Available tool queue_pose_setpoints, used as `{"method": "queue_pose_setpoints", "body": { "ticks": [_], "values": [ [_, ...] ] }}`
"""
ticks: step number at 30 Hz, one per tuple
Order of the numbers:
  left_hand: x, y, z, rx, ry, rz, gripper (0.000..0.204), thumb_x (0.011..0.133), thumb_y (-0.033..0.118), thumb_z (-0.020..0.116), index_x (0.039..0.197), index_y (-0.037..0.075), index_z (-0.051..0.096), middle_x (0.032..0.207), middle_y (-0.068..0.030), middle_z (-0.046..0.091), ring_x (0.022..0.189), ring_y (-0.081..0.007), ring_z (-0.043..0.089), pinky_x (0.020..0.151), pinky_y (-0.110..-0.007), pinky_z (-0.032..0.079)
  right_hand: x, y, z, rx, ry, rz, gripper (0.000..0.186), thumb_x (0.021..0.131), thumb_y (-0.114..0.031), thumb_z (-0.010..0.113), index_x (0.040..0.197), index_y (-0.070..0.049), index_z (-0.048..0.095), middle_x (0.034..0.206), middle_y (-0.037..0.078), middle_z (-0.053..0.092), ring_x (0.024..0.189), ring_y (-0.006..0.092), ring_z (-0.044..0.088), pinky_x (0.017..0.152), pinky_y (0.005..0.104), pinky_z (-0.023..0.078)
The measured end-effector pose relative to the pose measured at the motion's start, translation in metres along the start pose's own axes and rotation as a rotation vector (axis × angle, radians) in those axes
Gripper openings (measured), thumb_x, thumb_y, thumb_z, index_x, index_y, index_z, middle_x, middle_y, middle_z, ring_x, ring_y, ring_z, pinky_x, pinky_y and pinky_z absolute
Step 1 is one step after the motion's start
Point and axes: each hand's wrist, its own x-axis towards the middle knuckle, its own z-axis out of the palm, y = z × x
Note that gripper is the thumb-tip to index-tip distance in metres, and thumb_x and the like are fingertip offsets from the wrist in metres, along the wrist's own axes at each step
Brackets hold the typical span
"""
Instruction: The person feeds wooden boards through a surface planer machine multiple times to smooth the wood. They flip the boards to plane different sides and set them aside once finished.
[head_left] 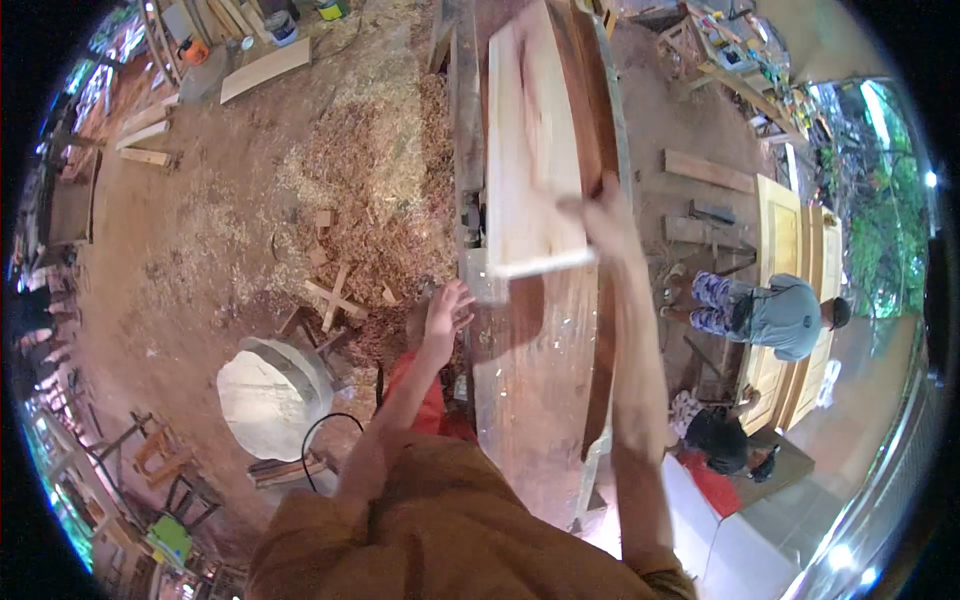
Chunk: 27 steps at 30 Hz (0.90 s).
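A pale wooden board [535,150] lies lengthwise over a long brown workbench [520,380], its near end looking slightly raised, with a shadow on the bench below. At the board's right edge, my right hand [607,220] grips it, fingers over the top face; motion blurs the hand a little. My left hand [447,315] hangs beside the bench's left edge, fingers apart and loosely bent, holding nothing. Along the right of the board runs a darker reddish-brown plank [592,100].
Wood shavings [390,170] cover the ground left of the bench, around a wooden cross-shaped piece [336,297]. A large pale log round [268,400] stands nearer me. To the right, a person in a grey shirt [785,318] and another person [715,435] are beside wooden door panels [780,230].
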Motion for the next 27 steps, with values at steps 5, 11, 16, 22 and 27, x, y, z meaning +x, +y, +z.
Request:
{"method": "queue_pose_setpoints", "body": {
  "ticks": [5, 11, 16, 22, 27],
  "values": [
    [-0.037, 0.025, 0.002, -0.580, -0.473, -0.279, 0.070, 0.109, 0.056, 0.047, 0.151, 0.001, 0.051, 0.143, -0.0168, 0.065, 0.128, -0.0286, 0.065, 0.113, -0.045, 0.049, -0.172, 0.082, 0.008, 0.432, -0.047, 0.171, 0.093, 0.080, -0.011, 0.082, 0.157, 0.012, 0.034, 0.134, 0.030, 0.066, 0.126, 0.0358, 0.066, 0.108, 0.0426, 0.053],
    [-0.149, 0.025, -0.012, -0.229, -0.330, -0.178, 0.071, 0.090, 0.008, 0.068, 0.155, -0.002, 0.042, 0.144, -0.0190, 0.061, 0.131, -0.0295, 0.062, 0.110, -0.042, 0.051, -0.254, 0.205, 0.022, 0.670, -0.120, 0.389, 0.054, 0.086, -0.023, 0.076, 0.130, 0.003, 0.060, 0.117, 0.018, 0.072, 0.105, 0.0266, 0.071, 0.089, 0.0397, 0.060],
    [-0.152, 0.019, -0.006, -0.166, -0.345, -0.087, 0.060, 0.092, 0.014, 0.066, 0.146, -0.006, 0.051, 0.137, -0.0222, 0.064, 0.124, -0.0282, 0.065, 0.106, -0.041, 0.053, -0.251, 0.234, 0.025, 0.948, -0.216, 0.392, 0.051, 0.094, -0.025, 0.071, 0.134, 0.004, 0.059, 0.124, 0.019, 0.072, 0.107, 0.0317, 0.073, 0.092, 0.0451, 0.062],
    [-0.179, 0.027, 0.052, -0.568, -0.702, -0.046, 0.081, 0.105, 0.063, 0.046, 0.148, -0.005, 0.050, 0.145, -0.0136, 0.062, 0.131, -0.0264, 0.059, 0.115, -0.040, 0.044, -0.244, 0.298, 0.020, 1.071, -0.112, 0.303, 0.055, 0.090, -0.027, 0.065, 0.134, 0.006, 0.061, 0.126, 0.019, 0.073, 0.112, 0.0305, 0.073, 0.099, 0.0416, 0.060],
    [-0.187, 0.041, 0.074, -0.338, -0.706, 0.016, 0.104, 0.097, 0.084, 0.036, 0.152, -0.003, 0.047, 0.152, -0.0170, 0.057, 0.135, -0.0268, 0.058, 0.117, -0.042, 0.042, -0.250, 0.300, 0.055, 1.485, -0.351, 0.207, 0.058, 0.087, -0.026, 0.066, 0.137, 0.003, 0.061, 0.131, 0.017, 0.071, 0.117, 0.0355, 0.071, 0.103, 0.0489, 0.058]
  ]
}}
